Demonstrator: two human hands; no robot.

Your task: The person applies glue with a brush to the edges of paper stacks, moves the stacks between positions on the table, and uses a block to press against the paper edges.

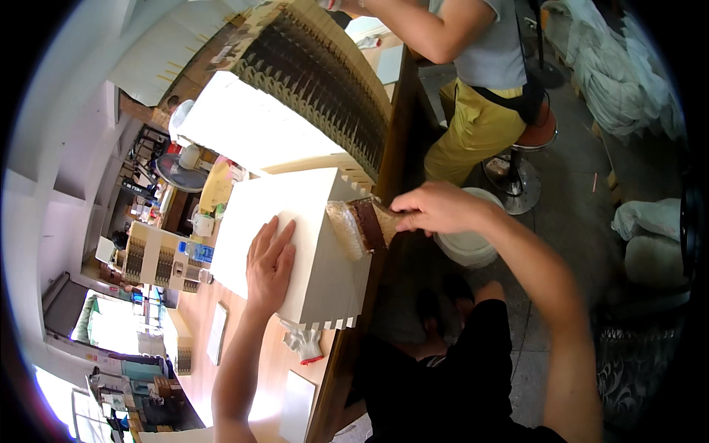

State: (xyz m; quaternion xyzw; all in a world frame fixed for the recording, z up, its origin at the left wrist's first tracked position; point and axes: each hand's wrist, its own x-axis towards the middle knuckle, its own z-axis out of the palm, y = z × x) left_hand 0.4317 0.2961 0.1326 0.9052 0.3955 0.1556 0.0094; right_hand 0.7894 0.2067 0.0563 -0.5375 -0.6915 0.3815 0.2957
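Note:
My left hand (270, 267) lies flat with its fingers stretched out on top of a white block-like stack (310, 203), which stands at the table's edge. Along its lower edges the stack shows notched, tooth-like ends. In my right hand (437, 208) is the handle of a wide flat brush (367, 226), the fingers closed round it. The pale bristles press against the side of the stack that faces the table's edge. Below my right forearm, a white bucket (473, 244) stands partly hidden.
A larger stack with rows of notched edges (317, 81) rises behind the white one. On the wooden table (244, 310) are a glove (303, 344), a blue-labelled bottle (196, 252) and flat white pieces. A person in yellow trousers (476, 133) is at the far right beside a stool (540, 129).

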